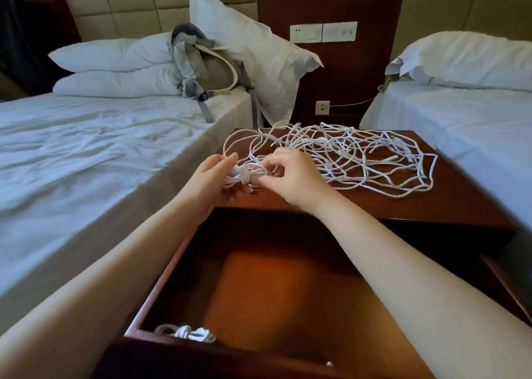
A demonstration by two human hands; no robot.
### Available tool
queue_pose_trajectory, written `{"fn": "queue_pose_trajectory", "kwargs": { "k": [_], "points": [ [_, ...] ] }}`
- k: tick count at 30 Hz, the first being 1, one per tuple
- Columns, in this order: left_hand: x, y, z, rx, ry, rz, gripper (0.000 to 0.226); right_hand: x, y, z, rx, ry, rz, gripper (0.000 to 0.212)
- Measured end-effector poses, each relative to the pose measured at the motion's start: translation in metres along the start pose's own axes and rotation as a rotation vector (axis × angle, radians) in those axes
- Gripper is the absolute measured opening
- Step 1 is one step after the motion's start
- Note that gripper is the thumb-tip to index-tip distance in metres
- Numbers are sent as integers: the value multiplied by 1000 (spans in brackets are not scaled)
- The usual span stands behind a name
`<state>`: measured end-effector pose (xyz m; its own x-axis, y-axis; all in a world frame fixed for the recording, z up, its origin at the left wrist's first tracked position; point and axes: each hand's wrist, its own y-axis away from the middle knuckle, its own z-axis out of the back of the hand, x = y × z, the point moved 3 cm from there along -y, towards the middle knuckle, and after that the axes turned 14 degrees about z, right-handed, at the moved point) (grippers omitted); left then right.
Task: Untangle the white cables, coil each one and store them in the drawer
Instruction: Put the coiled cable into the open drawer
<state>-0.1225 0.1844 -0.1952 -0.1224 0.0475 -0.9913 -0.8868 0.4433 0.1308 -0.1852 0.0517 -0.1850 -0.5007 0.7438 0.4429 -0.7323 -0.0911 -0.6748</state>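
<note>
On the far left lay a bed with white sheets, and a grey and tan backpack leaned on its pillows. Low down, in the left front corner of the open brown wooden drawer, one coiled white cable sat inside, so one cable looked done. Above the drawer, at the front edge of the dark brown wooden tabletop, the left hand held a small bundle of white cable, with its fingers curled under the loops. Just to the right, the right hand pinched the bundle near the tight wrap round its middle, thumb and fingertips pressed on the cable. I think this step was finishing another coil, by winding or tucking the last bit so it would not spring open. I could not tell if a strand ran from the bundle to the big messy pile of white cables, which lay spread over the tabletop to the right of the hands. The next move would likely need the end made snug, then the bundle put down in the drawer. After that, a loose end in the pile would have to be found and pulled out gently. On the far right was a second white bed.
</note>
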Motion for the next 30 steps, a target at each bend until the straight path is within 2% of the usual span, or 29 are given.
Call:
{"fn": "queue_pose_trajectory", "kwargs": {
  "k": [2, 5, 7, 10, 12, 15, 17, 20, 23, 26, 30],
  "points": [
    [8, 12, 17, -15, -89, 9, 32, 13, 13, -16, 36, -76, -36, 23],
    [24, 25, 49, -72, -251, 5, 47, 26, 35, -40, 82, -198, -119, 17],
    [34, 32, 68, -164, -400, -32, 50, 33, 48, -57, 119, -196, -154, 15],
    [45, 42, 85, -377, -773, -132, 32, 42, 64, -81, 245, -117, -203, 23],
    [50, 44, 86, -450, -956, -150, 24, 44, 72, -88, 343, -51, -248, 23],
    [60, 42, 91, -432, -1067, -23, 37, 51, 83, -99, 491, 54, -262, 22],
    [66, 40, 90, -371, -1112, 51, 44, 56, 88, -103, 516, 103, -248, 26],
    [74, 40, 84, -260, -1154, 123, 45, 61, 92, -106, 527, 112, -231, 18],
    [76, 42, 82, -213, -1167, 140, 42, 66, 98, -109, 639, 40, -208, 18],
    [77, 44, 82, -209, -1171, 136, 42, 70, 101, -108, 749, -58, -175, 28],
    [77, 44, 81, -207, -1179, 126, 42, 71, 98, -102, 790, -84, -164, 26]
  ]
}}
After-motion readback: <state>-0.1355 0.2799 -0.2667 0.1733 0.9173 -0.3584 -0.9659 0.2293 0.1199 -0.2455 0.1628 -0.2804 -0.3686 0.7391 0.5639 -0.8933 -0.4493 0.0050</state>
